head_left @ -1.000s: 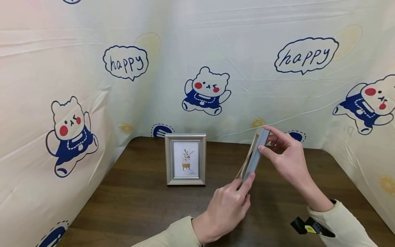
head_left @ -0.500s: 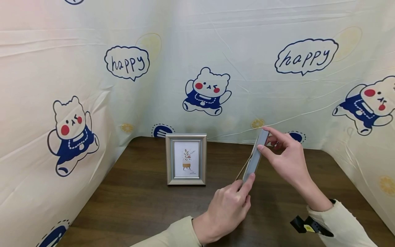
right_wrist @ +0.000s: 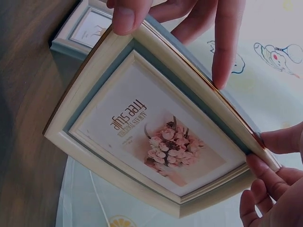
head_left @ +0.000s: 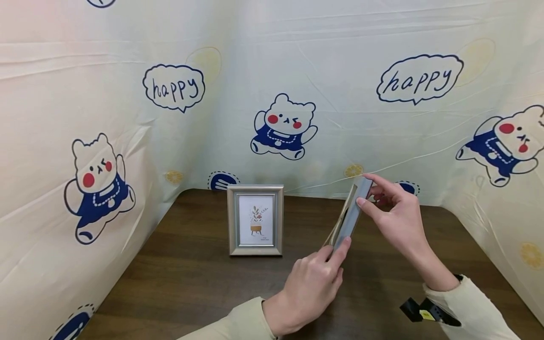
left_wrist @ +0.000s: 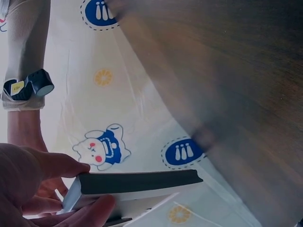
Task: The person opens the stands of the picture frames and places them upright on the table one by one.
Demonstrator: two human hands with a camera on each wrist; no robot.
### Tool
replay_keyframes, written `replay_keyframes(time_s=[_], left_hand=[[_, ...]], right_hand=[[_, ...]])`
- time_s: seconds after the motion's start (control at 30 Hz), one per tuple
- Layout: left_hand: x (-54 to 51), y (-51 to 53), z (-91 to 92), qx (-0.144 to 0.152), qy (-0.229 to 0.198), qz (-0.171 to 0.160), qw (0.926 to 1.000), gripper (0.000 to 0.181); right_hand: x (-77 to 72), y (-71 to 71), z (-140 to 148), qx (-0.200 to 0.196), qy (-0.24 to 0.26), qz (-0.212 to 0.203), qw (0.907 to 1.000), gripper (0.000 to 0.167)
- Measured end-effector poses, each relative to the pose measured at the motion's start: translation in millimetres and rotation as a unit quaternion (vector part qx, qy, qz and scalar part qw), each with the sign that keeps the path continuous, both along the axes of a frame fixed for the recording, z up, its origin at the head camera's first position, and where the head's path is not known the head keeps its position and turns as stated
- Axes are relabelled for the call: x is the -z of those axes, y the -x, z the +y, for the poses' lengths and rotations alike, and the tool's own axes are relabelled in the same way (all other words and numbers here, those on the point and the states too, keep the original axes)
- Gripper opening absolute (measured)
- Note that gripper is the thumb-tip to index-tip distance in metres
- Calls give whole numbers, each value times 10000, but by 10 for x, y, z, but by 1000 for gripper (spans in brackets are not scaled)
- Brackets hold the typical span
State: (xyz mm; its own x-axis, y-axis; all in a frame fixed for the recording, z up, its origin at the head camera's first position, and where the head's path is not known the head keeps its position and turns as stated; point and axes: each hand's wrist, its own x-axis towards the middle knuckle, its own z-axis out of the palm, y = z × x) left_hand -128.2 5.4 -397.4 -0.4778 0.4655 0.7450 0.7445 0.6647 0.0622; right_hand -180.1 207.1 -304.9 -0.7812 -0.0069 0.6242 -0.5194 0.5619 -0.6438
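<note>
Both hands hold a photo frame (head_left: 352, 212) tilted above the table, seen edge-on in the head view. Its cream and blue-grey front, with a picture of pink flowers (right_wrist: 175, 146), shows in the right wrist view. My left hand (head_left: 312, 285) grips the lower end, and my right hand (head_left: 393, 215) pinches the upper end between thumb and fingers. On the frame's left side a thin tan piece (head_left: 338, 224) stands off at an angle; whether it is the backing or the stand, I cannot tell. Left of the hands stands a second photo frame (head_left: 232, 222) with a plant picture.
Dark brown wood covers the table (head_left: 178, 283). Pale cloth (head_left: 221, 141) printed with bears and "happy" bubbles hangs around the table's back and sides. A small black camera (head_left: 429, 311) is strapped at the right sleeve.
The gap between the tan piece and the held frame narrowed half a second ago and is wider again now. Both hands stay almost in place, and the standing frame has not moved.
</note>
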Motion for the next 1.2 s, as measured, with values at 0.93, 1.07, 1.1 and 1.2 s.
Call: replay_keyframes(time_s=[0.93, 1.07, 1.1, 1.2], left_hand=[[-70, -53, -114, -133, -53, 387, 9991, 62], [-172, -9, -166, 170, -479, 589, 9970, 46], [-205, 14, -183, 263, -637, 565, 9960, 41], [-298, 112, -232, 467, -1175, -4, 9920, 30]], right_hand=[[-49, -29, -39, 45, 29, 101, 9999, 50], [-53, -30, -40, 60, 3, 118, 9999, 50], [-53, -29, -41, 61, 2, 122, 9999, 50], [-54, -28, -43, 66, -12, 133, 9999, 50]])
